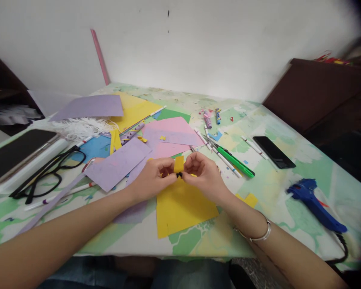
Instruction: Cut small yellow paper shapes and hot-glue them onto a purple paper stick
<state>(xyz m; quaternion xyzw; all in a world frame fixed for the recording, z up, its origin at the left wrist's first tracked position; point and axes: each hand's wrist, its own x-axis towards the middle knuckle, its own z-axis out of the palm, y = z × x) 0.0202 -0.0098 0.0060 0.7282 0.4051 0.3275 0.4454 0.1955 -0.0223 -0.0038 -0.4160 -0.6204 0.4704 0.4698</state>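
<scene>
A small yellow paper strip (179,164) is pinched between my two hands, above a larger yellow sheet (185,208) near the table's front. My left hand (156,176) grips its left side with thumb and fingers closed. From the right, my right hand (204,174) closes on the same strip, the two thumb tips almost touching at its lower end. Behind the hands lie a pink sheet (165,150) and purple paper (118,162).
At the right are a green cutter (236,161), a black phone (273,151) and a blue glue gun (315,202). Black glasses (52,176) and a large phone or tablet (21,152) lie left. White string (84,128) and small paper rolls (207,119) are farther back.
</scene>
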